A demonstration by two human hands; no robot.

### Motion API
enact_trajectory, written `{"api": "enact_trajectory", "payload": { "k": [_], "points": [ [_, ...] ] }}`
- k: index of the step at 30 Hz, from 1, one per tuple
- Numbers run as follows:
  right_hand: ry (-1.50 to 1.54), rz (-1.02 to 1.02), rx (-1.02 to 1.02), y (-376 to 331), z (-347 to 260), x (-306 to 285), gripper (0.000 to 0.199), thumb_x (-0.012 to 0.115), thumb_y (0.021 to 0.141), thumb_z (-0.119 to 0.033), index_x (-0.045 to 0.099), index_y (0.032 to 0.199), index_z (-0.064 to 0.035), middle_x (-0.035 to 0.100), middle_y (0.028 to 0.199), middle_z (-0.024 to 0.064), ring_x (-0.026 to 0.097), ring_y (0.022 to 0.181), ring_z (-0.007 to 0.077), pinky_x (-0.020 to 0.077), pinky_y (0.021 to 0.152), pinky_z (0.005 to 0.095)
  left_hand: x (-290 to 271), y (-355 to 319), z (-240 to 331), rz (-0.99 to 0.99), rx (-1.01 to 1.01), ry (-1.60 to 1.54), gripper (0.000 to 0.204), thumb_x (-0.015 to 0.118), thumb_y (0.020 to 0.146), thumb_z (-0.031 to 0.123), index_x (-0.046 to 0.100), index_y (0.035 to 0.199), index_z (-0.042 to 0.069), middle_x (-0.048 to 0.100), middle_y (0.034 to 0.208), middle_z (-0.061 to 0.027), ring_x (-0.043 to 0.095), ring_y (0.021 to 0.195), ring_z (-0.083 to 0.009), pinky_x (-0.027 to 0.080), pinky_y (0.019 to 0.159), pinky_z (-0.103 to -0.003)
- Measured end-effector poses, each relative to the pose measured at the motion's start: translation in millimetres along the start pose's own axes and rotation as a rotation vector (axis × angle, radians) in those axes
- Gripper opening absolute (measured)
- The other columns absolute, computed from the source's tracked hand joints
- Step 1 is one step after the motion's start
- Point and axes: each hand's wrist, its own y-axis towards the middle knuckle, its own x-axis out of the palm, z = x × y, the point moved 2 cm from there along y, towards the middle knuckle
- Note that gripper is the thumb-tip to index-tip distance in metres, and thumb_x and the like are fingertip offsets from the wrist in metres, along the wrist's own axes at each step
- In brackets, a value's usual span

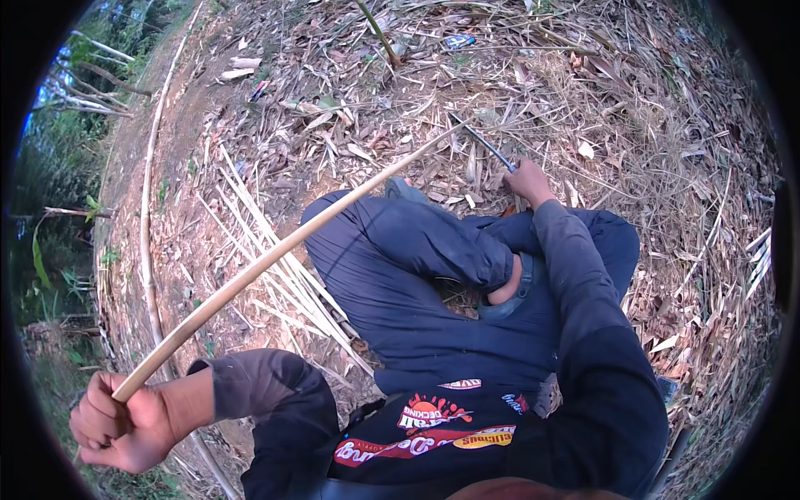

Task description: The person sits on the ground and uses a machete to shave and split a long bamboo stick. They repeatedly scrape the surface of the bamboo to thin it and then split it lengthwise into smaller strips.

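Observation:
My left hand (pixel 125 421), out at the lower left, is closed around one end of a long pale bamboo strip (pixel 283 247). The strip slants up and right across my bent left knee, and its thin far end comes close to the knife's tip. In my right hand (pixel 529 182), beyond my crossed legs, is a knife (pixel 487 147) with a narrow dark blade pointing up and left. Whether the blade touches the strip I cannot tell. My right fingers wrap round the handle and mostly hide it. Several cut bamboo strips (pixel 292 279) lie beside my left leg, partly under the held strip.
Dry leaves and shavings (pixel 350 100) cover the ground. A long thin pole (pixel 150 167) lies along the left, with green plants (pixel 54 192) beyond it. At the far side a stalk (pixel 380 33) sticks up near a blue wrapper (pixel 459 41). More pale strips (pixel 760 262) lie far right.

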Motion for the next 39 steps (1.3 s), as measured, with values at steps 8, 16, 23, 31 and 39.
{"api": "enact_trajectory", "payload": {
  "k": [8, 16, 23, 31, 39],
  "points": [
    [-0.197, 0.659, -0.799, -102, -90, -70, 0.056, 0.065, 0.086, -0.016, 0.048, 0.139, -0.0056, 0.049, 0.135, 0.0202, 0.045, 0.125, 0.0388, 0.0366, 0.105, 0.0477, -83, -14, -56, 0.589, -0.138, 0.111, 0.047, 0.031, 0.108, 0.044, 0.043, 0.075, 0.013, 0.028, 0.056, 0.0033, 0.021, 0.042, -0.0095, 0.018, 0.038, -0.026],
    [0.218, 0.015, -0.909, -120, -86, -47, 0.027, 0.064, 0.091, -0.016, 0.059, 0.114, -0.003, 0.063, 0.097, 0.0158, 0.062, 0.084, 0.0349, 0.0487, 0.075, 0.0416, -174, -6, -73, 1.049, -0.239, 0.171, 0.049, 0.037, 0.106, 0.047, 0.04, 0.07, 0.015, 0.028, 0.053, 0.0027, 0.027, 0.042, -0.0113, 0.023, 0.039, -0.026],
    [0.231, 0.097, -1.015, -151, -101, -53, 0.012, 0.064, 0.094, -0.012, 0.065, 0.094, -0.0003, 0.064, 0.079, 0.0149, 0.064, 0.068, 0.0332, 0.0483, 0.06, 0.0375, -198, -13, -101, 1.123, -0.402, 0.327, 0.082, 0.046, 0.095, 0.067, 0.033, 0.132, -0.004, 0.048, 0.112, -0.0249, 0.052, 0.116, -0.0432, 0.046, 0.101, -0.054],
    [0.584, -0.079, -0.805, -188, -135, -31, 0.014, 0.061, 0.097, -0.009, 0.065, 0.097, 0.0037, 0.064, 0.071, 0.0093, 0.06, 0.06, 0.0154, 0.0467, 0.058, 0.0295, -78, -186, -200, 0.521, -1.139, 0.184, 0.052, 0.046, 0.104, 0.042, 0.05, 0.128, -0.005, 0.06, 0.116, -0.02, 0.066, 0.107, -0.0334, 0.056, 0.093, -0.039],
    [0.903, -0.359, -0.583, -219, -135, -13, 0.019, 0.052, 0.103, -0.012, 0.061, 0.114, 0.0005, 0.061, 0.075, 0.0019, 0.055, 0.06, 0.0052, 0.0451, 0.053, 0.0221, 47, -257, -230, 0.201, -1.383, -0.029, 0.034, 0.053, 0.104, 0.022, 0.057, 0.129, -0.001, 0.065, 0.122, -0.0101, 0.064, 0.112, -0.019, 0.051, 0.094, -0.033]
  ]
}}
